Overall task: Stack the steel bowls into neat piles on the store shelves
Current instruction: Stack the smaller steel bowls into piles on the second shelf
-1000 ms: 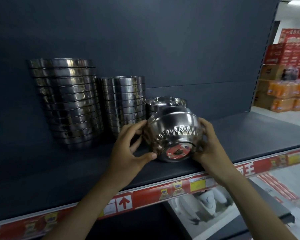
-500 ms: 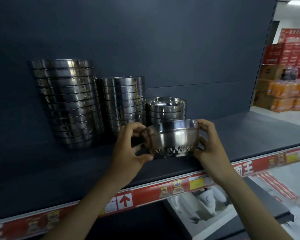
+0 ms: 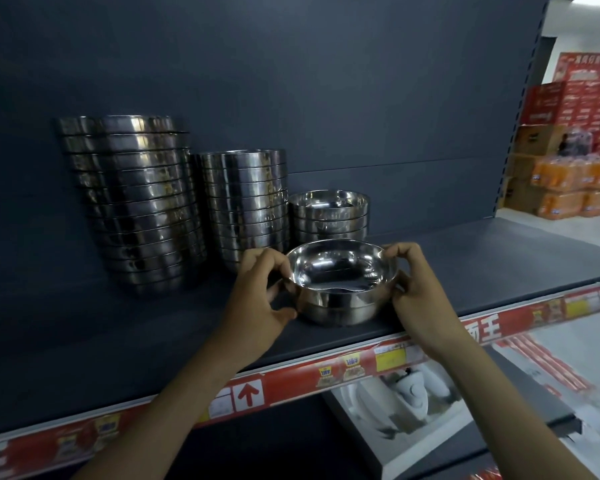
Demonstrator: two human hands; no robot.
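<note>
Steel bowl [image 3: 340, 289] btwn 2 hands, shelf strip [image 3: 482, 332] reads "王".

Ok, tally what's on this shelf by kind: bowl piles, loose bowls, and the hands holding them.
Piles of steel bowls: 3, the tall pile, middle pile and short pile
Loose bowl: 1, the held bowl, upright near the shelf front
Hands: 2, left hand and right hand, both gripping the loose one's rim
Total: 6
</note>
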